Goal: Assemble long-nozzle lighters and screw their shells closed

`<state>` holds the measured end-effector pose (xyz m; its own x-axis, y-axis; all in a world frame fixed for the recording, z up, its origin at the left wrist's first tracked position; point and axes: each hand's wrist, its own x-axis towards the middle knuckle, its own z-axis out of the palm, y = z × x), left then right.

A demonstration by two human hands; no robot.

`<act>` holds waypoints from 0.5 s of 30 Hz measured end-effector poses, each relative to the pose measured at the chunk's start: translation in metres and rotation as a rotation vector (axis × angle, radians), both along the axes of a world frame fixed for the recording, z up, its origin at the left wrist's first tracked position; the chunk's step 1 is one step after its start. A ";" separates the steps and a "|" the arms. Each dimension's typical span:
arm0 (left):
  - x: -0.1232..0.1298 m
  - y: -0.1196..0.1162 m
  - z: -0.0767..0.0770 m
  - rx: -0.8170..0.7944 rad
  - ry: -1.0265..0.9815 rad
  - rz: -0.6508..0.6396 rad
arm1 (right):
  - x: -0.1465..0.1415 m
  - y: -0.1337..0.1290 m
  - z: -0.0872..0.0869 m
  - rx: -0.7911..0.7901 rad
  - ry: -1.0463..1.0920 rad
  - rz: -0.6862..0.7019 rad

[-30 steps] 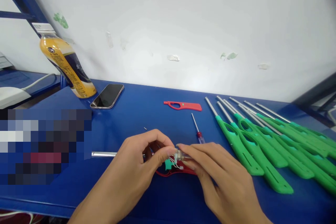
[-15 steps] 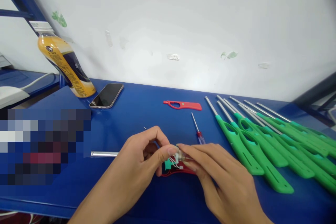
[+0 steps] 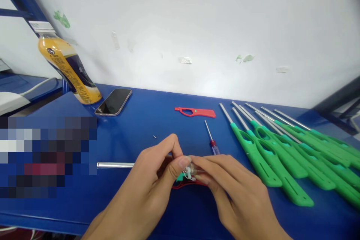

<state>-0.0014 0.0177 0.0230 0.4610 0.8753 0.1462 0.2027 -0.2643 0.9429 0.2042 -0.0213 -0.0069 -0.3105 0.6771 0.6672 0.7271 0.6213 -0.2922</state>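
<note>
My right hand (image 3: 233,187) is closed around a small clear fuel tank (image 3: 192,168), whose body is mostly hidden by the fingers. At the tank's end sits a white valve fitting with a thin white tube (image 3: 189,174). My left hand (image 3: 160,176) pinches at this end with thumb and forefinger; its other fingers are curled. Beneath both hands lies an open red lighter housing (image 3: 182,185), with a green trigger (image 3: 179,177) in it. A metal barrel (image 3: 114,165) reaches out to the left from behind my left hand.
A red housing half (image 3: 198,113) and a screwdriver (image 3: 212,138) lie beyond my hands. Several green lighters (image 3: 270,161) fan out at right. A phone (image 3: 114,102) and a drink bottle (image 3: 70,65) are at back left. A tiny metal pin (image 3: 154,137) lies on the blue table (image 3: 140,112).
My left hand has shifted slightly right, and its thumb and forefinger stay at the white fitting. The tank's end and the tube have turned a little. The camera view has moved slightly.
</note>
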 end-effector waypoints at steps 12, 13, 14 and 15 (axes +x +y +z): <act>0.011 -0.009 -0.006 0.091 -0.020 0.018 | 0.003 -0.002 -0.003 0.061 0.001 0.045; 0.011 -0.010 -0.006 0.089 -0.011 0.026 | 0.003 -0.001 -0.002 0.069 0.012 0.045; 0.011 -0.010 -0.007 0.088 -0.002 0.035 | 0.003 -0.001 -0.002 0.073 0.017 0.042; 0.011 -0.011 -0.007 0.090 0.005 0.041 | 0.002 -0.001 -0.002 0.073 0.019 0.037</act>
<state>0.0099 0.0071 0.0156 0.4257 0.8770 0.2229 0.2197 -0.3392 0.9147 0.2066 -0.0221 -0.0091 -0.3210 0.6148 0.7203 0.6980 0.6677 -0.2588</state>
